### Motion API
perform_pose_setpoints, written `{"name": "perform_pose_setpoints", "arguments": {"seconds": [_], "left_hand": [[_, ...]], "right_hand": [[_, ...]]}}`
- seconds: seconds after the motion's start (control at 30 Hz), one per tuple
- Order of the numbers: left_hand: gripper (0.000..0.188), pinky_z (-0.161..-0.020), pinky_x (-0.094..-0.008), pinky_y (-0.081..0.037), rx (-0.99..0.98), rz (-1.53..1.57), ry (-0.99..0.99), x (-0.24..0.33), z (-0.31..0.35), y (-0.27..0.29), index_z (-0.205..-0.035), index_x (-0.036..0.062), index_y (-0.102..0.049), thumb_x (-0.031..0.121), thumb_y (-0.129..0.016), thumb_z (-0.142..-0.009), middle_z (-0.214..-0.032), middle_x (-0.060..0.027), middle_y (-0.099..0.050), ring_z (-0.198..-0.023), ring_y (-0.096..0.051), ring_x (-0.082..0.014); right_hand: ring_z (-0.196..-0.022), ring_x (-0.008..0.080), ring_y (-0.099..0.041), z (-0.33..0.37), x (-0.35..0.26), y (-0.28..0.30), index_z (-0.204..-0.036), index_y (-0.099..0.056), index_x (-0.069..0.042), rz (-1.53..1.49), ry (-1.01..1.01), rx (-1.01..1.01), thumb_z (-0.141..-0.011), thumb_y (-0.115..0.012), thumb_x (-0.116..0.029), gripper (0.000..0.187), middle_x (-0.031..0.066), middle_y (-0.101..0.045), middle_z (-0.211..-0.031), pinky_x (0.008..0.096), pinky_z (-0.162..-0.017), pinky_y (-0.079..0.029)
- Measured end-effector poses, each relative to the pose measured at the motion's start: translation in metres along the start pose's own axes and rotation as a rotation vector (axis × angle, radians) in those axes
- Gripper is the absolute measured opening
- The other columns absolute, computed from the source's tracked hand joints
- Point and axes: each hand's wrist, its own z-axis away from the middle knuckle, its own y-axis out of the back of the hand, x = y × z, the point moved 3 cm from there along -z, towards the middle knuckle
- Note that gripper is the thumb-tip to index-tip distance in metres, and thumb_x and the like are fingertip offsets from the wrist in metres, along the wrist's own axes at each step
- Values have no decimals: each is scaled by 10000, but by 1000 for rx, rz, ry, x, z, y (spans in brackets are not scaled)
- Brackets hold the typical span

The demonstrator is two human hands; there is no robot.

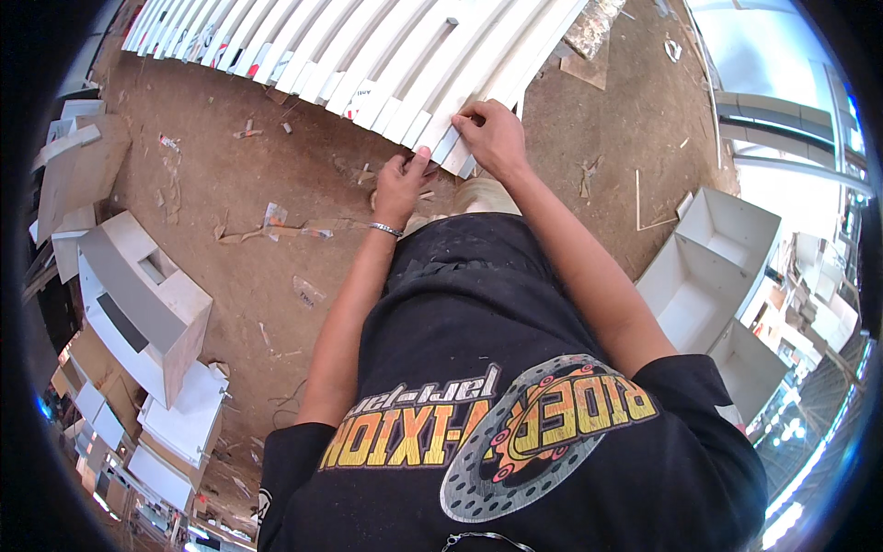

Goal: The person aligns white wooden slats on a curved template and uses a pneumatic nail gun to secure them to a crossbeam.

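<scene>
Long white strips (368, 64), several of them, lie side by side in a row in front of me. My left hand (400, 189) is at the near end of one strip near the right side of the row, its thumb against the end and its fingers curled below. My right hand (492, 138) pinches the edge of a white strip (445, 145) a little farther up, thumb and fingers closed on it. The undersides of the strips and some of my fingertips are hidden. A small dark piece (452, 21) rests on top of the strips farther away.
Grey and white cabinet boxes (138, 304) and stacked panels (83, 175) stand on my left. An open white cabinet (708, 267) is on the right. Scraps of tape and paper (275, 216) litter the brown floor (248, 175). A board offcut (584, 69) lies beyond the strips' right side.
</scene>
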Motion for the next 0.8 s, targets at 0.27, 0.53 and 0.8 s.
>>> {"name": "perform_pose_setpoints", "arguments": {"seconds": [0.27, 0.53, 0.8], "left_hand": [[359, -619, -290, -581, 189, -319, -115, 17, 15, 5, -973, -32, -677, 324, -719, -990, -817, -88, -717, -706, -687, -123], [333, -577, -271, -532, 132, -350, -94, 22, 16, -2, -919, -6, -665, 310, -673, -1022, -733, -47, -675, -641, -638, -93], [329, -573, -262, -499, 150, -415, -153, 19, 14, 0, -906, -1, -655, 306, -675, -1022, -711, -29, -648, -631, -611, -85]], "right_hand": [[-936, 375, -674, 14, -5, -2, -985, -751, -67, -51, 163, 88, -904, -703, -202, 164, 156, -681, -972, 461, -834, -534], [-938, 381, -675, 11, -9, 5, -978, -745, -58, -7, 252, 58, -902, -683, -161, 142, 157, -678, -979, 473, -840, -543], [-969, 390, -679, 8, -5, 6, -1003, -697, -34, -13, 221, -37, -896, -738, -269, 262, 171, -683, -1001, 473, -843, -542]]}}
